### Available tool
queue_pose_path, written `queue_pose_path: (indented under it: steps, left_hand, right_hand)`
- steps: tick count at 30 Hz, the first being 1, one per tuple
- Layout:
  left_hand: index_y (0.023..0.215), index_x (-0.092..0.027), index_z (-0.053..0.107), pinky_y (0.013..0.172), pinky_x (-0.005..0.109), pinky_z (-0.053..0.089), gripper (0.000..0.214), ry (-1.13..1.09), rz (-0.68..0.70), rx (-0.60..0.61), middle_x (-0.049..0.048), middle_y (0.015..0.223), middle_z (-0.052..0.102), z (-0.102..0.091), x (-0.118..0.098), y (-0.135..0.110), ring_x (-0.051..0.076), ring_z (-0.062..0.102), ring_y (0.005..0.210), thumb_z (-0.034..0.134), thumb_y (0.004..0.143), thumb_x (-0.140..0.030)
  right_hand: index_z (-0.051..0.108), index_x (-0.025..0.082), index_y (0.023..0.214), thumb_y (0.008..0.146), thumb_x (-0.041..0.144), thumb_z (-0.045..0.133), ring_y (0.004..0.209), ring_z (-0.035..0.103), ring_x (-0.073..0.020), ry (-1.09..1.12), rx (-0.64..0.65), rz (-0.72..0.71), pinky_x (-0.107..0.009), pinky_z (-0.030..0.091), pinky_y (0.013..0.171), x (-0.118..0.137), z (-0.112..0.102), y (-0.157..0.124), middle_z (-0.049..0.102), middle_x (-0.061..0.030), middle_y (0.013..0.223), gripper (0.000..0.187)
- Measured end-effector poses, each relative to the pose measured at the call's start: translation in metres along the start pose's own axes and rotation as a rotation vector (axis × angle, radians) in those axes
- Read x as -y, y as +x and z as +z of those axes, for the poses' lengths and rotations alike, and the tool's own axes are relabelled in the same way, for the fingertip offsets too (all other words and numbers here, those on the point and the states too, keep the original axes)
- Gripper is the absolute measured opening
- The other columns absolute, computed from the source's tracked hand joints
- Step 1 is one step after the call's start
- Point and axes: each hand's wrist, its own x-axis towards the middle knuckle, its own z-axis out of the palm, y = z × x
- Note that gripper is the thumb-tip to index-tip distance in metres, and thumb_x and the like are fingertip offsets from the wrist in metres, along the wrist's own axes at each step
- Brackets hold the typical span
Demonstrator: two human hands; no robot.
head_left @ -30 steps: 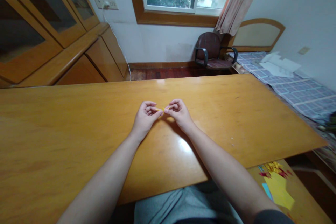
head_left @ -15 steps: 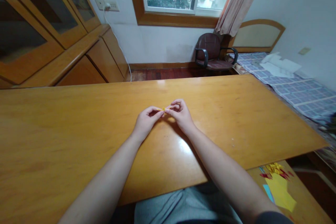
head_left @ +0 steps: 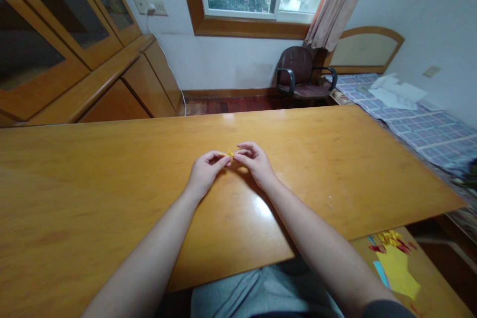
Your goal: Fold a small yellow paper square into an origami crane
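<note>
A small piece of folded yellow paper (head_left: 230,153) is pinched between both hands just above the wooden table (head_left: 112,174). My left hand (head_left: 206,171) grips its left side between thumb and fingers. From the other side, my right hand (head_left: 255,163) holds it with the thumb and index finger, the other fingers curled loosely above. The fingertips of the two hands almost meet, and they cover most of the paper, so its full shape is hidden.
At the lower right, a lower surface (head_left: 443,278) bears yellow paper sheets (head_left: 400,271), a blue strip (head_left: 381,274) and a pile of yellow and red folded pieces (head_left: 389,238). Beyond the table stand a brown armchair (head_left: 298,72), a bed (head_left: 421,124) and a cabinet (head_left: 108,94).
The yellow paper shows a little more between the fingertips. The fingers of my right hand have lifted and straightened slightly; both hands have shifted a touch to the left.
</note>
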Motion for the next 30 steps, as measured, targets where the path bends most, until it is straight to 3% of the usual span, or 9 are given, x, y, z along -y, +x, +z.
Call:
queue_pose_path:
  steps: [30]
  left_hand:
    - [0.064,-0.015,0.066,0.066,0.026,0.048,0.026,0.074,0.022,0.048,0.0019,0.063,0.068,-0.0020,-0.0078,-0.0033,0.014,0.060,0.062,0.080,0.064,-0.038]
  right_hand:
    - [0.058,0.022,0.091,0.066,0.028,0.082,0.070,0.062,-0.0114,-0.024,0.016,-0.033,-0.026,0.048,0.071,-0.0020,0.0009,-0.0018,0.068,0.0038,0.076,0.035]
